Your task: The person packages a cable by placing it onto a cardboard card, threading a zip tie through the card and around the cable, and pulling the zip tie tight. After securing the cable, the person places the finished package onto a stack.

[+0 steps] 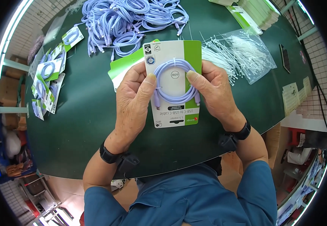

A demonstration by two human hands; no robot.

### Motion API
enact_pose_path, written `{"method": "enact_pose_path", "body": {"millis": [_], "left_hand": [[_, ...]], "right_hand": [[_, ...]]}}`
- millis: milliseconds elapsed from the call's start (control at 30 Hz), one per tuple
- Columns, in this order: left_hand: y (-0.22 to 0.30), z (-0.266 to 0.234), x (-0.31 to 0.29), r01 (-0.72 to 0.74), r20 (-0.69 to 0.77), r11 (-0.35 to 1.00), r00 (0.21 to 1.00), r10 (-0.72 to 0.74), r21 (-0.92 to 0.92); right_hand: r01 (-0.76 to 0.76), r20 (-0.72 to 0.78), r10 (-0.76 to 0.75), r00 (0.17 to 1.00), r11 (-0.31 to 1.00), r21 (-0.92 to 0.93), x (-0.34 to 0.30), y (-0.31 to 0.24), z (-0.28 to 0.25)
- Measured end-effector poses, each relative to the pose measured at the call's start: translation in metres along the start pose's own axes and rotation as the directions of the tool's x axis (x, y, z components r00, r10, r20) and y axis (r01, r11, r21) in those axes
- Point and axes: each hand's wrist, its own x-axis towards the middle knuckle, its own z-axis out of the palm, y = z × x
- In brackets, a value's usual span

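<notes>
Between my two hands a green and white backing card [174, 50] is held up over the table, its print upside down. On its face lies a coiled lilac USB cable [175, 101], with a white tie at the top of the coil. My left hand [134, 94] grips the card's left edge, thumb pressed on the coil. At the right edge my right hand [217, 90] pinches card and cable the same way, thumb on the coil. The fingers behind the card are mostly hidden. Another green and white card [127, 64] lies partly behind my left hand.
A heap of coiled lilac cables [114, 22] lies at the back. White cable ties [231, 52] spill from a clear bag at right, near a dark phone [284, 58]. Carded cables [47, 71] sit at left; stacked cards [256, 13] stand far right on the green table [84, 124].
</notes>
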Motion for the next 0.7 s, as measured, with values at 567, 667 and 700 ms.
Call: {"method": "enact_pose_path", "body": {"millis": [567, 667, 700], "left_hand": [[0.004, -0.012, 0.000, 0.049, 0.078, 0.987, 0.995, -0.062, 0.152], [0.001, -0.007, -0.003, 0.028, 0.055, 0.989, 0.998, -0.036, 0.145], [-0.001, -0.005, -0.003, 0.056, 0.035, 0.990, 0.998, -0.061, 0.126]], "right_hand": [[0.095, -0.047, -0.098, 0.994, 0.993, -0.065, -0.002, -0.006, -0.002], [0.134, -0.116, -0.132, 0.984, 0.991, 0.006, -0.003, 0.002, 0.004], [0.153, -0.143, -0.146, 0.979, 0.988, 0.033, -0.003, 0.003, 0.006]]}}
